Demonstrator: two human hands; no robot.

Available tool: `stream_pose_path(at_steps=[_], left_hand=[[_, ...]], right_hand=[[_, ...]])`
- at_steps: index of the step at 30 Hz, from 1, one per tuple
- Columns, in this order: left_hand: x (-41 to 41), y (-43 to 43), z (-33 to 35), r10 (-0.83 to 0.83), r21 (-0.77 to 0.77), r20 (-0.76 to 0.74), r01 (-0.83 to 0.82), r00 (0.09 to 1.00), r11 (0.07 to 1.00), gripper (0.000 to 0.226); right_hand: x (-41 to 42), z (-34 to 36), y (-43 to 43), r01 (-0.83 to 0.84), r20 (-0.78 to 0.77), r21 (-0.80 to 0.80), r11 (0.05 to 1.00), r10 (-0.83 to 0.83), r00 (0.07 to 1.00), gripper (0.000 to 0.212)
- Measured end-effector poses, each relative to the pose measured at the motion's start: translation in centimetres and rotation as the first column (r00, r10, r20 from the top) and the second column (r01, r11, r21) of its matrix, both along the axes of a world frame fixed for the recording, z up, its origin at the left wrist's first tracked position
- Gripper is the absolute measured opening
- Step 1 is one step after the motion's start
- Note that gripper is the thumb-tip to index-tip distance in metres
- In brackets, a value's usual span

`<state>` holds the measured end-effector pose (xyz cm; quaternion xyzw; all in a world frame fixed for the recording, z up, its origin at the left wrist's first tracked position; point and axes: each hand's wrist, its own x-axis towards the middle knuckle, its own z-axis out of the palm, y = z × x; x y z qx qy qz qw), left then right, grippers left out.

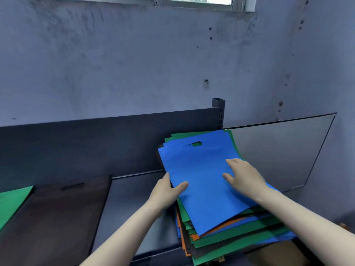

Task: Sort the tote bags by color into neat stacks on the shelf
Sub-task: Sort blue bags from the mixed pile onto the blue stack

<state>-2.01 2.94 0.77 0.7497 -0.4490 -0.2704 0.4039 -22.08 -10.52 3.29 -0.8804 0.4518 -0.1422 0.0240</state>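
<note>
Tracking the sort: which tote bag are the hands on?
The blue fabric tote bag atop the mixed pile; left hand pinches its edge, right hand rests on it.

No text, labels or numbers to read anywhere here; the blue tote bag (201, 175) on top is plain fabric; same for the green tote bag (13, 200) and the dark tote bag (57, 217); the wall (134, 64) and shelf post (219, 112) are unmarked too.

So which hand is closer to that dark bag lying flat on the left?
Left. The left hand grips the left edge of the blue bag, on the side toward the dark bag; the right hand rests flat on it, farther right.
</note>
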Motion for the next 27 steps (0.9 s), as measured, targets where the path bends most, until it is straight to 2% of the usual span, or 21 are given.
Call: stream_pose_path(at_steps=[3, 7, 16, 22, 24, 27], left_hand=[[-1.6, -0.6, -1.3, 0.004, 0.001, -0.146, -0.004, 0.989, 1.0, 0.07], [-2.8, -1.3, -2.1, 0.043, -0.01, -0.163, -0.045, 0.986, 0.999, 0.088], [-5.4, -3.3, -2.2, 0.054, -0.044, -0.155, -0.062, 0.986, 0.997, 0.077], [-6.6, -4.6, -2.4, 0.072, -0.048, -0.179, -0.082, 0.981, 0.995, 0.074], [-6.6, -4.7, -2.3, 0.107, -0.015, -0.116, -0.11, 0.987, 0.994, 0.074], [-6.6, -5.1, -1.5, 0.168, 0.071, 0.194, -0.184, 0.967, 0.98, 0.09]], right_hand=[[-1.3, -0.8, -1.5, -0.023, -0.019, 0.048, 0.999, 0.024, 1.0, 0.051], [-2.5, -2.1, -2.6, -0.035, -0.066, 0.111, 0.993, 0.042, 0.997, 0.045], [-4.8, -3.1, -4.7, -0.057, -0.021, 0.073, 0.996, 0.058, 0.998, 0.044], [-6.1, -3.0, -6.0, -0.065, -0.01, 0.103, 0.993, 0.067, 0.998, 0.044], [-6.3, -2.5, -6.5, -0.067, 0.032, 0.144, 0.987, 0.063, 0.997, 0.044], [-6.3, -1.2, -8.2, -0.032, 0.096, 0.194, 0.98, 0.014, 0.995, 0.045]])
